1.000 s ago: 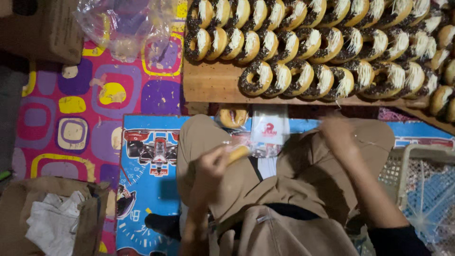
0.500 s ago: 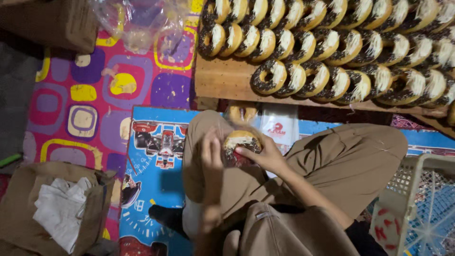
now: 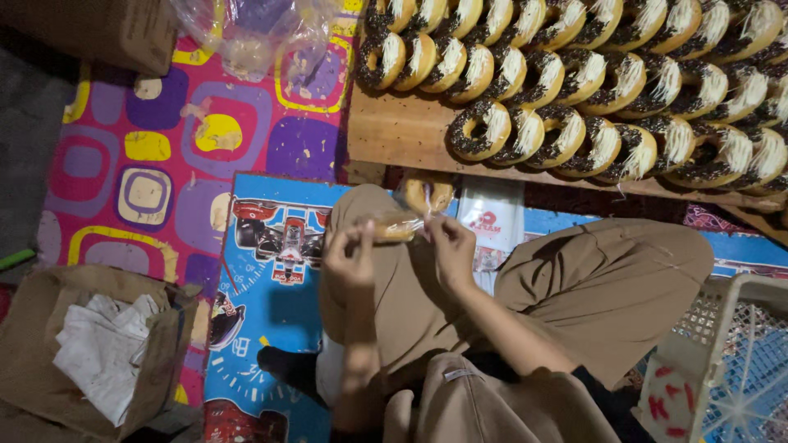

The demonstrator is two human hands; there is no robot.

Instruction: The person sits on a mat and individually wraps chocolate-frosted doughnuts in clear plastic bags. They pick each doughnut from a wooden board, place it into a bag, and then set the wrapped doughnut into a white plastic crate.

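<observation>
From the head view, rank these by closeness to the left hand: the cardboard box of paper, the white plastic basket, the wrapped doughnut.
1. wrapped doughnut: pinched at the fingertips of the left hand.
2. cardboard box of paper: lower left, on the mat.
3. white plastic basket: far lower right, past the knee.

Clear-wrapped doughnut point(image 3: 396, 226) flat above tan knee

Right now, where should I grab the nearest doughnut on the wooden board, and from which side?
Pinch the doughnut by its outer rim, coming from above. It leans on edge against the next one on the wooden board, so the top edge is free and the icing stays untouched.
</observation>
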